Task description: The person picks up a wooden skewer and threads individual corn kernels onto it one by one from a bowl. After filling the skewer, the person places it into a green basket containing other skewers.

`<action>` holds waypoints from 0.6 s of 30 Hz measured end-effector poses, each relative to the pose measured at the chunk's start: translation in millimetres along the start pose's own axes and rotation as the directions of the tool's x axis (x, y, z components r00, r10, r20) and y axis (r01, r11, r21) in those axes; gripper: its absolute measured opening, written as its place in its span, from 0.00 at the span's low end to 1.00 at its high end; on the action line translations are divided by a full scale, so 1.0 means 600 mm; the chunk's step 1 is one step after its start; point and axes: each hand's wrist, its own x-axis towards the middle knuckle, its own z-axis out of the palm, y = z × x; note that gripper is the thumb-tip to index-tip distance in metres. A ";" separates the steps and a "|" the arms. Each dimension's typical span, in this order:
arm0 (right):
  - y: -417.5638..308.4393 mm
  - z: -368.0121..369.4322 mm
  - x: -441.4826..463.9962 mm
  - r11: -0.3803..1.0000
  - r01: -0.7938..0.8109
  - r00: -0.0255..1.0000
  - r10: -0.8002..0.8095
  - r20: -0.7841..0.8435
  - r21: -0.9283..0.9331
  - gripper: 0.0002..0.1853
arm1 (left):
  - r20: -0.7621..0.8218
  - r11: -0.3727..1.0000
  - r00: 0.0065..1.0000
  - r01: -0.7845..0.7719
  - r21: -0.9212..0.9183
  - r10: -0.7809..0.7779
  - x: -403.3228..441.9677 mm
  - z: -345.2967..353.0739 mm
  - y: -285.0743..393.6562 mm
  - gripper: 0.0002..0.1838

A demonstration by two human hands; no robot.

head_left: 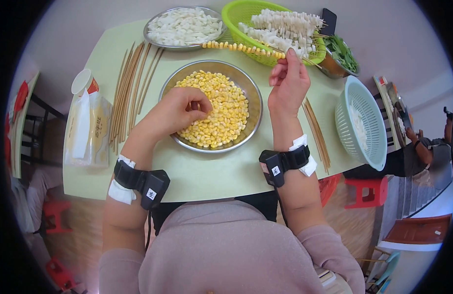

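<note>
A metal bowl (257, 110) full of yellow corn kernels (221, 110) stands in the middle of the table. My left hand (187, 109) is in the bowl with its fingers curled together at the kernels; what they hold, if anything, is hidden. At the upper right, my right hand (289, 78) pinches a skewer threaded with corn kernels (236, 47), which lies roughly level and points left above the bowl. Behind that hand, a yellow-green basket (231, 19) holds skewers of white pieces (285, 24).
Bare sticks (128, 93) lie at the left, more sticks (317, 134) at the right. A plate of white strips (184, 27), a paper cup (82, 82), a tissue pack (91, 130), a bowl of green leaves (340, 54), a phone (328, 21) and a pale green basket (359, 122) surround them. A person sits far right.
</note>
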 end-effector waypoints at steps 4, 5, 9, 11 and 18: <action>0.000 -0.003 0.004 1.000 -0.016 1.000 0.016 -0.004 0.012 0.13 | -0.090 0.996 0.992 -0.084 -0.007 0.083 0.005 -0.002 -0.006 0.06; -0.001 -0.003 0.005 1.000 -0.006 1.000 0.006 0.002 0.019 0.13 | -0.161 0.994 0.987 -0.042 -0.101 0.025 0.008 -0.003 -0.009 0.06; -0.001 -0.005 0.007 1.000 -0.004 0.999 0.005 -0.048 0.016 0.13 | -0.318 0.812 0.936 -0.066 -0.580 -0.152 0.013 -0.019 -0.024 0.07; -0.003 -0.005 0.004 1.000 0.006 0.999 -0.006 -0.050 0.006 0.13 | -0.375 0.747 0.909 -0.120 -0.654 -0.182 0.013 -0.026 -0.028 0.09; -0.016 0.011 -0.017 0.996 0.040 0.999 -0.037 0.040 -0.073 0.13 | -0.473 0.515 0.831 -0.280 -0.810 -0.293 0.012 -0.044 -0.038 0.09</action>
